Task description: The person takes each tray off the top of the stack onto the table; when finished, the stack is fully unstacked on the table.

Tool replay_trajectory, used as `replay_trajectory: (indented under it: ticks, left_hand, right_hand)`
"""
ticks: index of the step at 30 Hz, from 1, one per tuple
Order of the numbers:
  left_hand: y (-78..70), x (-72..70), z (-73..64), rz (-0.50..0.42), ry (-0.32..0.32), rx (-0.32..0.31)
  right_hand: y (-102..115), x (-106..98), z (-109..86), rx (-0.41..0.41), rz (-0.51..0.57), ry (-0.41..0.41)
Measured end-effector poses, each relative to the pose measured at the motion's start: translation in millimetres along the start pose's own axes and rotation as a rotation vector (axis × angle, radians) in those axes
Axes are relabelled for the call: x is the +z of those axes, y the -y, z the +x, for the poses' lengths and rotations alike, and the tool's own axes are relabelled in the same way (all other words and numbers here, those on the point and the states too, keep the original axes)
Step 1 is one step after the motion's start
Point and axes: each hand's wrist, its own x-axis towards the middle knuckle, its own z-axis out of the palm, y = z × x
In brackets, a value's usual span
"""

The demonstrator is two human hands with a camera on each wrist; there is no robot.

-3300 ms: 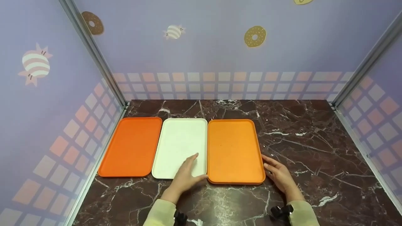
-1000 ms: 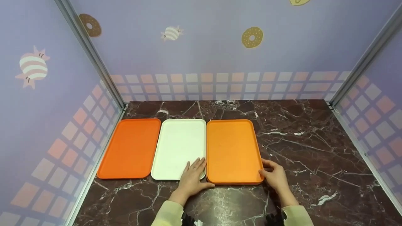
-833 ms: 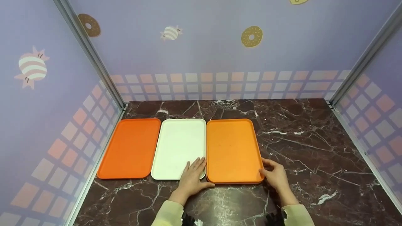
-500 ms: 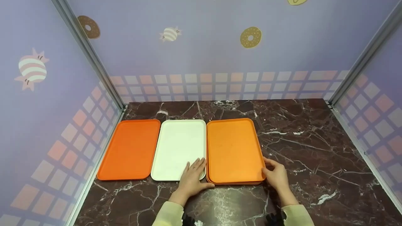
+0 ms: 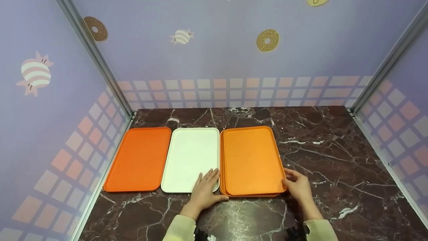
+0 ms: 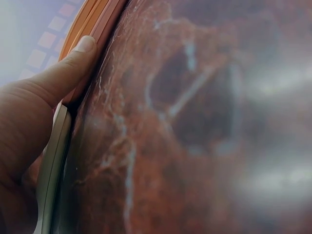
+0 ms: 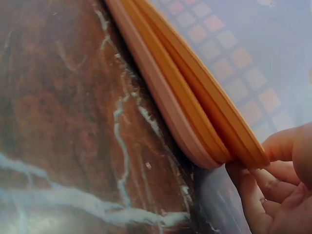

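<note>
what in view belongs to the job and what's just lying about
Part of the job, apparently:
top orange tray, held in the right grip
trays stacked beneath it
white tray, partly under the left grip

Just lying about, probably:
reddish tray, untouched

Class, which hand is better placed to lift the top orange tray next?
Probably the right hand: it pinches the slightly raised top tray near a corner. The left hand lies partly over the white tray.

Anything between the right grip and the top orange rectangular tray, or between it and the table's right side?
Nothing visible but the right grip itself, pinching the top orange rectangular tray near its front right corner. Rightward, the dark marbled table shows no obstacle.
</note>
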Motion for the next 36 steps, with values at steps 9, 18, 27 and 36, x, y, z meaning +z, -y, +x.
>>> replay_trajectory:
  ticks: [9, 18, 27, 36]
  left_hand:
    - [0.4, -0.2, -0.2, -0.004, 0.000, 0.003]
    - [0.3, -0.8, -1.0, -0.027, -0.004, -0.004]
    - [0.7, 0.6, -0.6, -0.013, -0.013, 0.005]
    - [1.2, 1.3, -0.9, -0.017, -0.008, 0.002]
  right_hand:
    - [-3, -15, 0.3, 0.130, 0.311, 0.167]
    - [-11, -21, -0.1, 0.112, 0.471, 0.320]
    - [-16, -21, -1.6, 0.103, 0.492, 0.303]
    - [-22, -17, -1.9, 0.122, 0.600, 0.261]
